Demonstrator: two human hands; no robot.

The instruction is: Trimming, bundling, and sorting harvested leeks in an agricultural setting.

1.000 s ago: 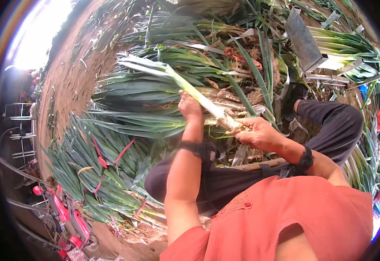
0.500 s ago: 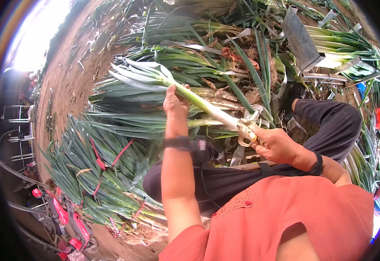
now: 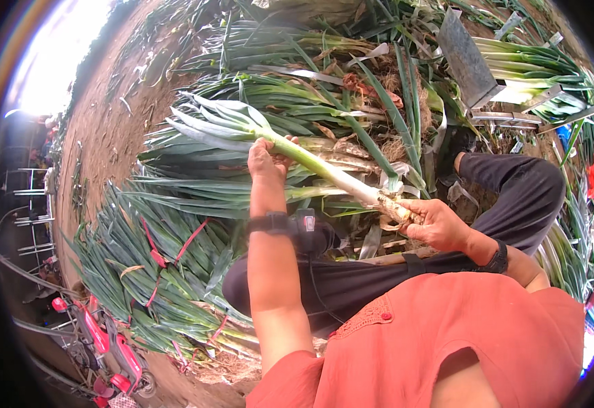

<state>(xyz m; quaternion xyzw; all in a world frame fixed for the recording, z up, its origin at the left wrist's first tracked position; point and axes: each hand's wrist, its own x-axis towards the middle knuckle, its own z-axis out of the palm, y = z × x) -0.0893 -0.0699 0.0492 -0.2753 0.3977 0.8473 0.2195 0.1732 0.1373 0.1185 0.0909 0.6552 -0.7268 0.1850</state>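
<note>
A large green onion with a thick pale stalk and blue-green leaves is held slantwise above my lap, leaves to the far left, root end to the near right. My left hand is closed around the upper stalk just below the leaves. At the root end, my right hand pinches the ragged base, where loose outer skin hangs. Part of my left fingers is hidden behind the stalk. Beyond lies a heap of untrimmed green onions with dry roots toward the middle.
Green onions tied with pink ribbon lie left of my knee. At the far right, trimmed green onions lie by a metal plate on a frame. A red scooter stands at the lower left on bare soil.
The green onion has shifted slightly left and down with my left hand. My right hand has moved a little right along the root end, and its fingers have closed more.
</note>
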